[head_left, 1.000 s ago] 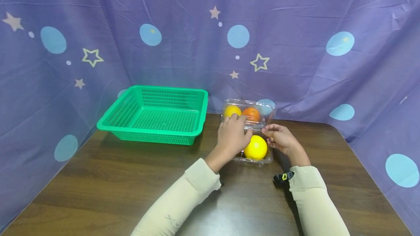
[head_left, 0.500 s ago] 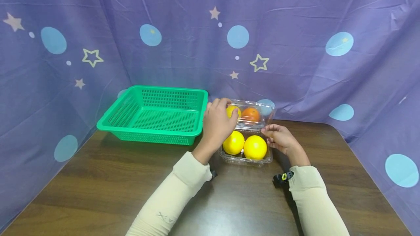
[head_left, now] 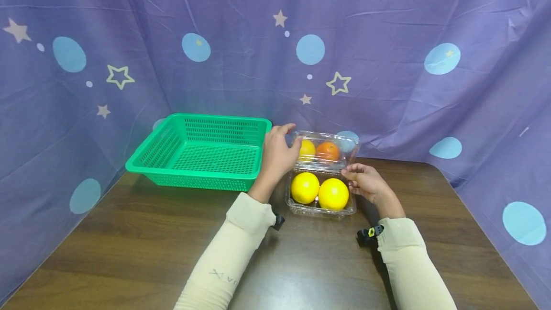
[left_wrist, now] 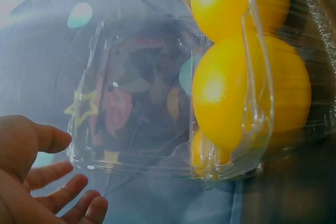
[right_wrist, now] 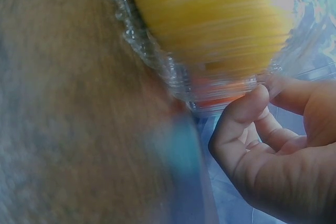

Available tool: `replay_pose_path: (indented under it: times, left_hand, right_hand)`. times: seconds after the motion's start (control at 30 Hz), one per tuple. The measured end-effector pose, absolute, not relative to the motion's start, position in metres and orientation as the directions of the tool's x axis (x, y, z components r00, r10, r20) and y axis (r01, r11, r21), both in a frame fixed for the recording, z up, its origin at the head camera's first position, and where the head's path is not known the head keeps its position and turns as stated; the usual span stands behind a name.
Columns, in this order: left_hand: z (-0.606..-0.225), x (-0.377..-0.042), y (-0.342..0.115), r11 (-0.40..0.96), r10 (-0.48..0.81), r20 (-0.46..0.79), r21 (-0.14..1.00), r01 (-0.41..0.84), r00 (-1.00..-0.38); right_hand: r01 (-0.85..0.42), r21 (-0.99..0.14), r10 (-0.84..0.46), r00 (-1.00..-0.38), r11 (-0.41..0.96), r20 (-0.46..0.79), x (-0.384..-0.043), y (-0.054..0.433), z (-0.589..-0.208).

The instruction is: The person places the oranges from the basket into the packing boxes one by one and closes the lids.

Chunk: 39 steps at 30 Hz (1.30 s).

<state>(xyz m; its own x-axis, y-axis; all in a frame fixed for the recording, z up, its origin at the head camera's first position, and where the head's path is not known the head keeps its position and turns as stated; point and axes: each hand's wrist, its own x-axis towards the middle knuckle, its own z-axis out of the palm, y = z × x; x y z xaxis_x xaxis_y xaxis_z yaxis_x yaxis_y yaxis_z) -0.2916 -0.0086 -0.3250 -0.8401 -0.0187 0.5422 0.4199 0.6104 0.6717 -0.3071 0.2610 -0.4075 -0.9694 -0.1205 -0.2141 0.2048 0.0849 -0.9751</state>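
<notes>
A clear plastic clamshell box (head_left: 320, 211) stands on the table with its lid (head_left: 325, 135) raised at the back. Two round yellow fruits (head_left: 305, 188) sit side by side in its front part. Through the lid show another yellow fruit (head_left: 307, 149) and an orange fruit (head_left: 328, 151). My left hand (head_left: 276, 156) is at the lid's left edge, thumb and fingers spread, holding nothing; the left wrist view shows the fingertips beside the lid corner. At the box's right side, my right hand (head_left: 369, 183) pinches the plastic edge near the hinge between thumb and forefinger.
A green perforated basket (head_left: 195, 181) stands to the left of the box, near the back of the brown wooden table (head_left: 142, 252). My left hand overlaps its right rim in the head view. A purple curtain (head_left: 241, 85) hangs close behind and at both sides.
My left hand has moved left off the front of the box to the lid's left side, uncovering the front left yellow fruit. The right hand keeps its place at the box edge.
</notes>
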Motion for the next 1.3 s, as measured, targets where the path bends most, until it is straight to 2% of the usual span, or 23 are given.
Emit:
replay_pose_path:
  times: [0.27,0.4,0.5,0.7,0.9,1.1,1.3]
  left_hand:
    - [-0.333,-0.301,-0.014,0.556,0.020,0.557,0.684,0.473,-0.830]
    - [-0.334,-0.301,-0.016,0.552,0.023,0.550,0.689,0.470,-0.835]
    - [-0.334,-0.300,-0.018,0.557,0.026,0.539,0.692,0.460,-0.842]
    - [-0.330,-0.297,-0.021,0.571,0.061,0.524,0.680,0.460,-0.849]
    - [-0.326,-0.294,-0.023,0.589,0.099,0.496,0.670,0.453,-0.863]
    - [-0.324,-0.290,-0.026,0.626,0.129,0.482,0.638,0.448,-0.866]
    - [-0.326,-0.286,-0.029,0.687,0.166,0.495,0.562,0.461,-0.853]
  right_hand:
    - [0.199,-0.973,-0.120,-0.970,0.116,-0.213,-0.307,0.260,-0.408]
    - [0.186,-0.959,-0.111,-0.971,0.213,-0.213,-0.305,0.260,-0.403]
    - [0.136,-0.928,-0.094,-0.979,0.348,-0.179,-0.301,0.259,-0.394]
    - [-0.020,-0.818,-0.052,-0.999,0.575,-0.012,-0.289,0.263,-0.366]
    - [-0.145,-0.646,-0.076,-0.988,0.749,0.133,-0.274,0.265,-0.334]
    - [-0.233,-0.580,-0.102,-0.963,0.780,0.249,-0.262,0.253,-0.311]
    - [-0.348,-0.501,-0.155,-0.909,0.793,0.387,-0.257,0.244,-0.301]
